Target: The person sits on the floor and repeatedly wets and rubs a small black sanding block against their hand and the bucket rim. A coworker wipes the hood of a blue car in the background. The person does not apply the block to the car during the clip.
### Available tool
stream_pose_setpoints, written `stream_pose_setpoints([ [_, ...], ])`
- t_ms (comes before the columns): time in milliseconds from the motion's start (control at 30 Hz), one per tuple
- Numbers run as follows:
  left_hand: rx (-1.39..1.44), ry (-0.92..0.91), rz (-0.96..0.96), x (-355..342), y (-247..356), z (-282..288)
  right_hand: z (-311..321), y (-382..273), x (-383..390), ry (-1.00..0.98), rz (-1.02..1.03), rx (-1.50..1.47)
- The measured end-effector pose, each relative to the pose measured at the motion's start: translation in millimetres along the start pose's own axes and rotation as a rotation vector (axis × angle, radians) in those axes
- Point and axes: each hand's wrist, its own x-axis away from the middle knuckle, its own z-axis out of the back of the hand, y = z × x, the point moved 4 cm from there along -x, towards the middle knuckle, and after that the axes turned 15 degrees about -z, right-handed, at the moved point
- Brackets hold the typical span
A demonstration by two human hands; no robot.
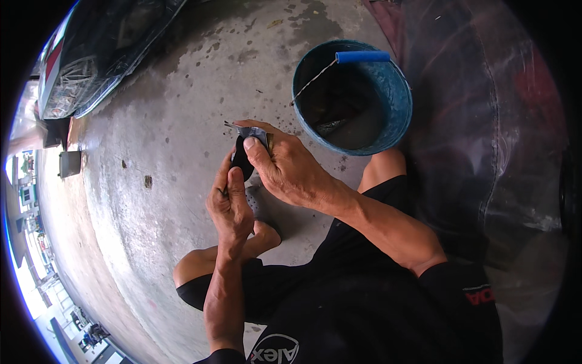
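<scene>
My right hand point(273, 158) pinches a small grey, crumpled-looking piece point(254, 132) with its thumb on top; a thin metallic tip sticks out to its left. Just below, my left hand point(229, 203) is closed on a dark flat piece point(241, 159), which touches the grey piece. Exactly what these pieces are is hard to tell. Beyond my right hand stands a blue bucket point(395, 106) with dark water and a wire handle point(362, 56) with a blue grip.
Plastic-covered vehicle panels are at top left point(85, 54) and along the right point(479, 121). Stained concrete floor point(139, 218) lies under me. A small grey box point(70, 164) stands at the left. My bent legs and a sandalled foot are beneath my hands.
</scene>
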Motion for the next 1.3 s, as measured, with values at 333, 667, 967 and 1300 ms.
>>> stream_pose_setpoints([
  [333,1.12,-0.192,0.51,-5.2,-8.9,3.8,-5.6,16.2,13.4,-0.028,0.17,0.203],
  [667,0.439,-0.352,0.488,9.4,-24.3,1.3,-11.7,35.3,24.7,-0.211,0.176,0.254],
  [967,0.775,-0.017,0.535,4.0,-20.1,2.5,-16.1,29.0,39.2,-0.211,-0.388,-0.556],
  [1300,0.793,0.111,0.466,-4.2,-16.4,6.9,-29.0,24.8,9.3,-0.159,-0.235,-0.404],
])
